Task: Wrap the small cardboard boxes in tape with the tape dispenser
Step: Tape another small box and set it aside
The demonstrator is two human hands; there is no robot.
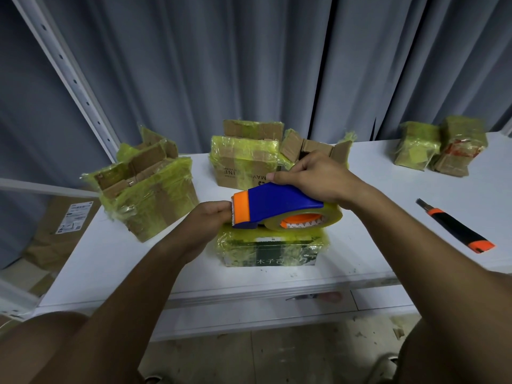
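- Right now the right hand (313,177) is wrapped over the back of the tape dispenser (273,207), fingers curled around its blue body, thumb lying along the top edge; a firm grasp
- Over on the other side, the left hand (210,220) is closed at the orange nose of the dispenser, fingertips pinched right by the toothed cutter; whether it pinches the tape end itself, I cannot tell
- Under both hands sits the small box (270,249), dark green with white characters on its front, already skinned in yellowish tape; it stands near the front edge of the white table (374,217); the dispenser rests on its top, the tape roll (304,218) lying flat with its orange core showing
- Further back, an open box (146,187) stands at the left, flaps up, sides taped; a printed carton (241,162) with more open cartons sits behind the hands, against the grey curtain (249,59)
- Far right, two wrapped boxes (440,146) stand side by side, touching; nearer, a black-and-orange utility knife (457,227) lies on the table, well apart from the hands
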